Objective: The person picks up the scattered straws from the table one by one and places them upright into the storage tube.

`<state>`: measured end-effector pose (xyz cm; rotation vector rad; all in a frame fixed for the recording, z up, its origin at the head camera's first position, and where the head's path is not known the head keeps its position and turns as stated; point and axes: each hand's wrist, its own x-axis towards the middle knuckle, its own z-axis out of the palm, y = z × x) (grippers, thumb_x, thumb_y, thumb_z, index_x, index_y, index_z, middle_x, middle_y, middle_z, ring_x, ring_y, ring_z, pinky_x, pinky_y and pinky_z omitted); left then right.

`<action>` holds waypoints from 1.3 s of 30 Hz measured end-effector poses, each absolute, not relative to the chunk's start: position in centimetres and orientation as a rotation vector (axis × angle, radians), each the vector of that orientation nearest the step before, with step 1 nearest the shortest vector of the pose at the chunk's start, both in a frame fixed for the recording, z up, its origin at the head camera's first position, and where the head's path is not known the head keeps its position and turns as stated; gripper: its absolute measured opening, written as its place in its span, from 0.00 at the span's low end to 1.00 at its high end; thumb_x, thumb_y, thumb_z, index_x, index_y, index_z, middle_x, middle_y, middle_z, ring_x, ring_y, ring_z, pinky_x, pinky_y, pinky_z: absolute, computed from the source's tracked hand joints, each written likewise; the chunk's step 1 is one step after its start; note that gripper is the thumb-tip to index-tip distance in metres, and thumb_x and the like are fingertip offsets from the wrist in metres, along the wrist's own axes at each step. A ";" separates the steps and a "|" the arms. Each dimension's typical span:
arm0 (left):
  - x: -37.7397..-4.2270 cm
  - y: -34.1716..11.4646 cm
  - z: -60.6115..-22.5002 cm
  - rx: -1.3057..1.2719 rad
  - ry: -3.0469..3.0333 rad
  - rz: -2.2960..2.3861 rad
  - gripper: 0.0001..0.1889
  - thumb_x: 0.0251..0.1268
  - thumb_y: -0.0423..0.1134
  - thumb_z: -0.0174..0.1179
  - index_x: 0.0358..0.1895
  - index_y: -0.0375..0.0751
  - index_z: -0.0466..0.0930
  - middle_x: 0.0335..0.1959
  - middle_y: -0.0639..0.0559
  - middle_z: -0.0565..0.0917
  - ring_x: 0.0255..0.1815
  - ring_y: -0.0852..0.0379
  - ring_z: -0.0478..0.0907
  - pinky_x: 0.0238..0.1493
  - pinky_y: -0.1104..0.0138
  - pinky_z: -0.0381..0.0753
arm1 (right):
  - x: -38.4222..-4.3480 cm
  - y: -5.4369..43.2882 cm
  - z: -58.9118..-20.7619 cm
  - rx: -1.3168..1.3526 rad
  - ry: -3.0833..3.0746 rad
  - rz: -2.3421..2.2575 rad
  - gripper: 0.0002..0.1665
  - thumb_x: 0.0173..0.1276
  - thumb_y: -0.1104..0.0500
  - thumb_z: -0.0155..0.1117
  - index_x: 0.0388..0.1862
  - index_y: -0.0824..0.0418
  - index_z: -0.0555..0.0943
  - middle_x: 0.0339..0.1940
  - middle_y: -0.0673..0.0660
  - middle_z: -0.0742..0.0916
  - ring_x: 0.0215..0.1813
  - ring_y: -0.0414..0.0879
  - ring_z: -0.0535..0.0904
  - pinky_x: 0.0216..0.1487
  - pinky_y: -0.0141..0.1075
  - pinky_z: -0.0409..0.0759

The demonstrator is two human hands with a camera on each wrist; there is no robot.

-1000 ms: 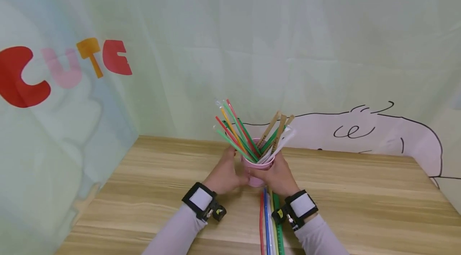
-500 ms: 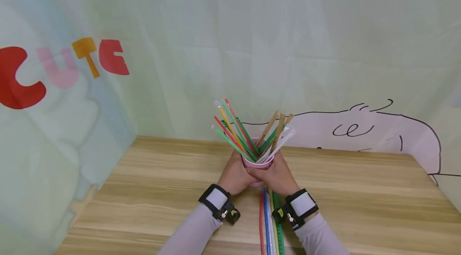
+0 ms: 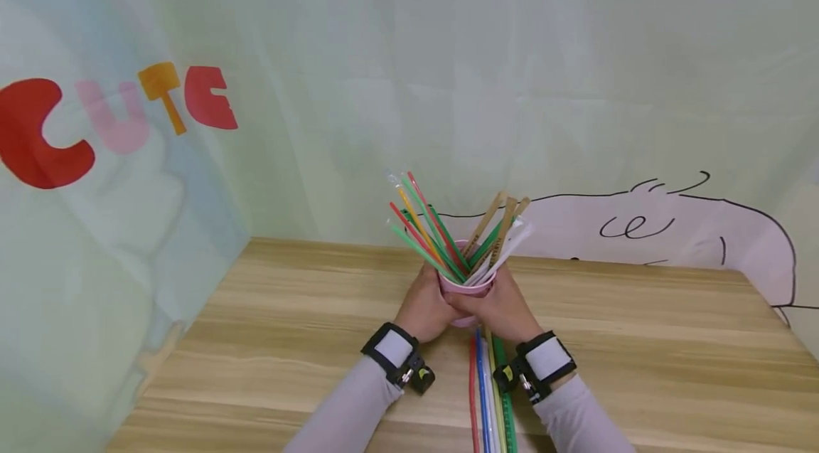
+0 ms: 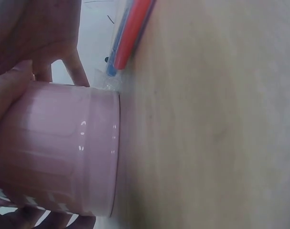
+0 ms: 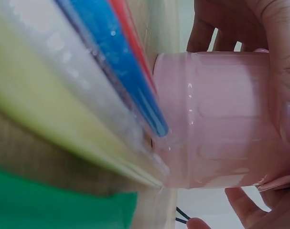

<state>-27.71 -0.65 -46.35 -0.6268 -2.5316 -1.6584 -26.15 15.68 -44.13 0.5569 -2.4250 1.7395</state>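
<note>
Both hands hold a pink cup (image 3: pixel 469 290) from its two sides. It stands upright on the table and is filled with straws. My left hand (image 3: pixel 427 307) wraps its left side, and my right hand (image 3: pixel 504 307) wraps its right, the thumb lying across the front. Coloured straws (image 3: pixel 419 225) in clear sleeves lean out to the left; brown paper-wrapped straws (image 3: pixel 504 222) and white-wrapped ones lean right. The lower wall of the cup (image 4: pixel 54 148) fills much of the left wrist view. In the right wrist view, a blue straw (image 5: pixel 128 71) ends right at the cup's base.
In front of the cup, a row of long straws lies side by side: a red straw (image 3: pixel 473 396), blue, white and yellow ones, and a wide green straw (image 3: pixel 507 410). The wooden table (image 3: pixel 307 339) ends at a printed curtain (image 3: pixel 320 119) behind the cup.
My left hand has moved right and closed in around the cup, its thumb now meeting the right hand. The right hand keeps its grip, and the cup stays in place.
</note>
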 end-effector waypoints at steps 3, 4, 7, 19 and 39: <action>-27.6 -0.5 -46.3 -0.616 -2.536 -1.631 0.52 0.49 0.43 0.80 0.77 0.47 0.58 0.70 0.45 0.75 0.71 0.49 0.74 0.75 0.55 0.72 | -26.3 16.1 -44.1 0.591 -2.425 1.733 0.50 0.58 0.62 0.81 0.77 0.53 0.67 0.69 0.56 0.80 0.70 0.50 0.75 0.71 0.33 0.72; -27.6 -0.5 -46.3 -0.621 -2.528 -1.631 0.52 0.49 0.42 0.80 0.77 0.46 0.58 0.70 0.44 0.75 0.71 0.48 0.74 0.75 0.54 0.72 | -26.3 16.3 -44.1 0.611 -2.435 1.725 0.51 0.58 0.62 0.81 0.78 0.55 0.66 0.70 0.57 0.79 0.71 0.52 0.75 0.73 0.36 0.72; -27.6 -0.5 -46.5 -0.614 -2.526 -1.648 0.53 0.49 0.43 0.81 0.78 0.47 0.57 0.72 0.43 0.75 0.72 0.48 0.74 0.75 0.53 0.72 | -25.8 17.1 -43.7 0.554 -2.527 1.690 0.56 0.58 0.58 0.81 0.80 0.56 0.59 0.75 0.60 0.73 0.77 0.56 0.68 0.79 0.52 0.64; -27.8 -0.7 -46.5 -0.599 -2.539 -1.707 0.57 0.49 0.48 0.83 0.79 0.56 0.53 0.74 0.48 0.72 0.73 0.50 0.72 0.77 0.52 0.69 | -20.9 19.5 -41.3 0.117 -2.944 1.234 0.45 0.68 0.41 0.71 0.74 0.64 0.68 0.71 0.69 0.77 0.73 0.66 0.72 0.69 0.64 0.74; -27.3 -0.7 -46.1 -0.582 -2.550 -1.734 0.59 0.50 0.45 0.83 0.80 0.54 0.49 0.75 0.46 0.70 0.74 0.48 0.72 0.78 0.52 0.69 | -16.5 18.3 -43.8 -0.001 -3.214 0.609 0.17 0.59 0.49 0.77 0.19 0.53 0.81 0.18 0.48 0.79 0.23 0.45 0.72 0.24 0.36 0.64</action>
